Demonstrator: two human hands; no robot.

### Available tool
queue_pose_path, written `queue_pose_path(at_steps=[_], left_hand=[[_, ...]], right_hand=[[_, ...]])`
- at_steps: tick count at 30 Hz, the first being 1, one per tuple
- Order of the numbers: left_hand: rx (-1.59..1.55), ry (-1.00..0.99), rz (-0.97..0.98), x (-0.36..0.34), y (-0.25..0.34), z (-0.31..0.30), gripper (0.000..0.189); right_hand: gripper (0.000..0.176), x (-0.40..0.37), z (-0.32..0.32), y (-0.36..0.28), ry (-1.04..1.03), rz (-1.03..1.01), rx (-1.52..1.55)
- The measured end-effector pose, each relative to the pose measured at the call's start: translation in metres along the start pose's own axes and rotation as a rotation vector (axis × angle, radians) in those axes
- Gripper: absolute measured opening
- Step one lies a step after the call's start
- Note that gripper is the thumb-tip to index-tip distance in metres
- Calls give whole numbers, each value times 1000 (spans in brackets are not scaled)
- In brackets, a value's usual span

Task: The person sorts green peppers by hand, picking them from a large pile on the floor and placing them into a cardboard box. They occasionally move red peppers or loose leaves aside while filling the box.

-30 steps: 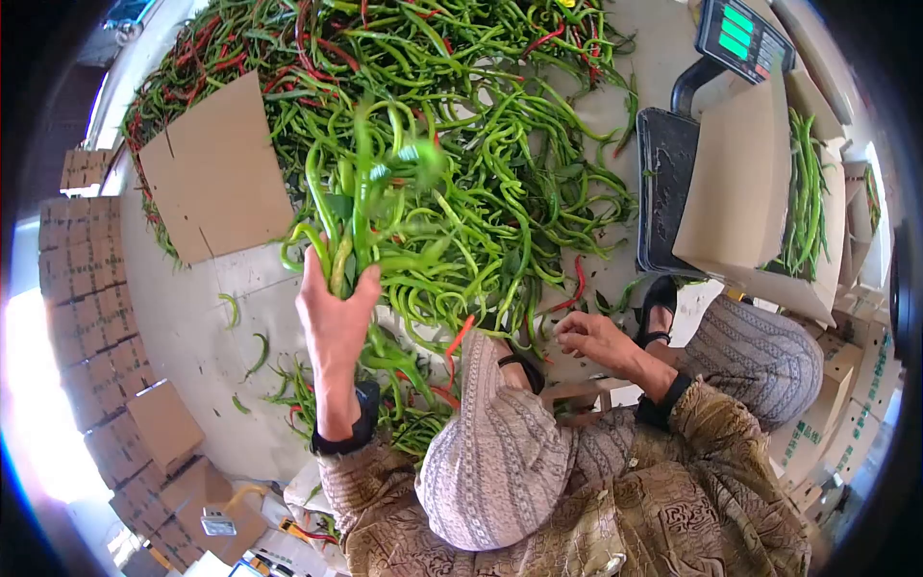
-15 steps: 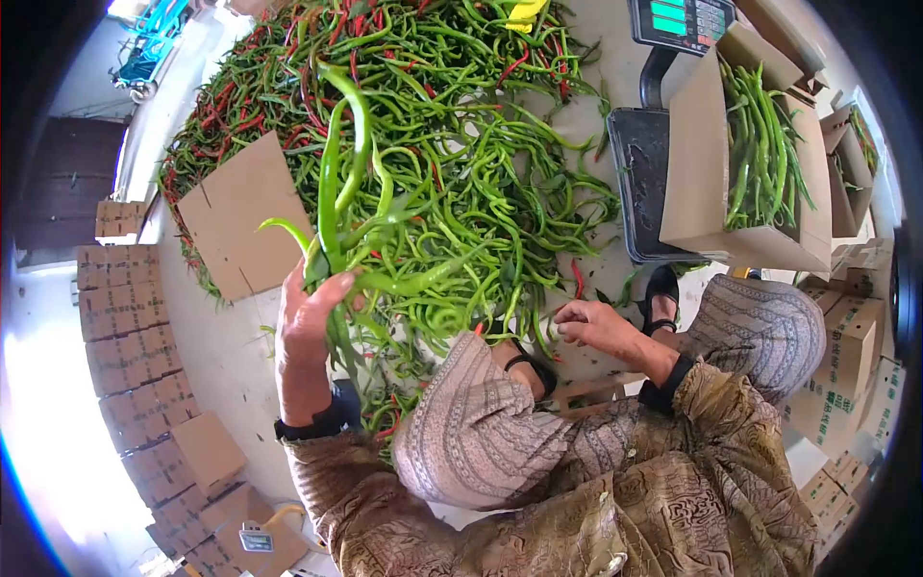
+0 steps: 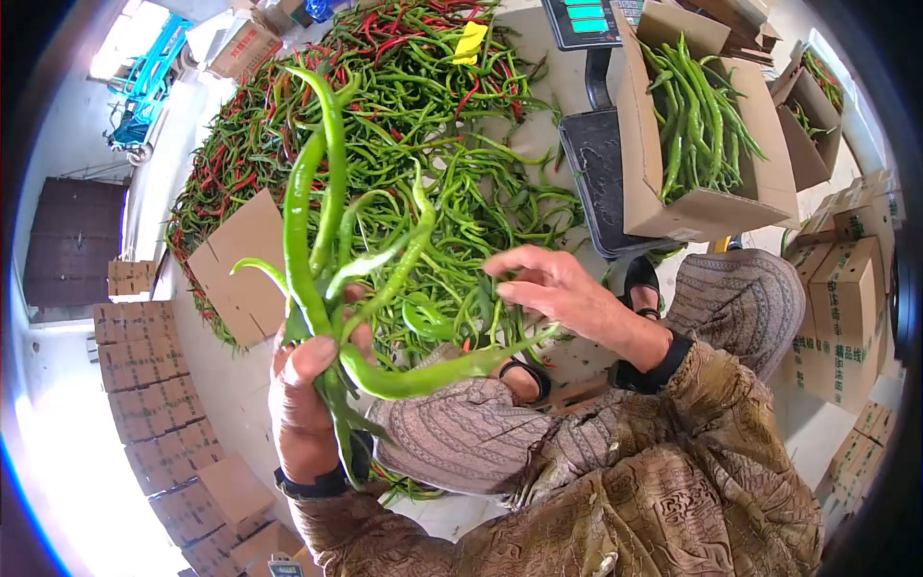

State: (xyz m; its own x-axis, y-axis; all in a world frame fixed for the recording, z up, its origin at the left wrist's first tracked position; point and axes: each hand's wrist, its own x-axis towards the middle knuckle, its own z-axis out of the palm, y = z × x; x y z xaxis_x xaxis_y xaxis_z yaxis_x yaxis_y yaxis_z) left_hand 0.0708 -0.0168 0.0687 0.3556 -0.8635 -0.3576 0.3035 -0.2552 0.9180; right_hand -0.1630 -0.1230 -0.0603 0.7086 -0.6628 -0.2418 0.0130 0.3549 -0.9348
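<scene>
A bunch of long green peppers (image 3: 304, 231) is gripped in my left hand (image 3: 306, 389), its tips fanning upward and to the right. My right hand (image 3: 567, 296) is raised over my lap, right of the bunch, thumb and index finger apart and nothing visible between them; the other fingers are partly hidden. Below and beyond both hands spreads a large pile of green and red peppers (image 3: 385, 106) on the floor. A flat piece of cardboard (image 3: 236, 274) lies at the pile's left side, and a yellow tag (image 3: 470, 43) rests on top of the pile.
On a scale (image 3: 598, 178) at the right stands an open carton (image 3: 646, 144) with green peppers inside. Further open boxes (image 3: 812, 144) are behind it. Stacked cartons (image 3: 159, 394) line the left, and more boxes (image 3: 844, 327) stand at the right. A blue cart (image 3: 154, 87) is at the upper left.
The held bunch is closer to the camera. My right hand has risen and moved left toward it, its fingers opening. The view has shifted, with the scale and carton now further left.
</scene>
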Motion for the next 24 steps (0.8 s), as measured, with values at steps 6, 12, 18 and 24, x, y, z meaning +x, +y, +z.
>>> queue_pose_path(at_steps=[6,12,18,24], left_hand=[[-81,-170,-64,-10,-28,29,63],[-240,-151,-132,-23,-60,43,59],[-248,-140,-96,-8,-93,54,58],[-311,-25,-142,-8,-122,70,50]], right_hand=[[49,12,23,-48,-344,-48,223],[28,9,8,-46,-354,-58,75],[21,2,-10,-31,-296,7,-88],[21,3,-38,-14,197,-75,-383]])
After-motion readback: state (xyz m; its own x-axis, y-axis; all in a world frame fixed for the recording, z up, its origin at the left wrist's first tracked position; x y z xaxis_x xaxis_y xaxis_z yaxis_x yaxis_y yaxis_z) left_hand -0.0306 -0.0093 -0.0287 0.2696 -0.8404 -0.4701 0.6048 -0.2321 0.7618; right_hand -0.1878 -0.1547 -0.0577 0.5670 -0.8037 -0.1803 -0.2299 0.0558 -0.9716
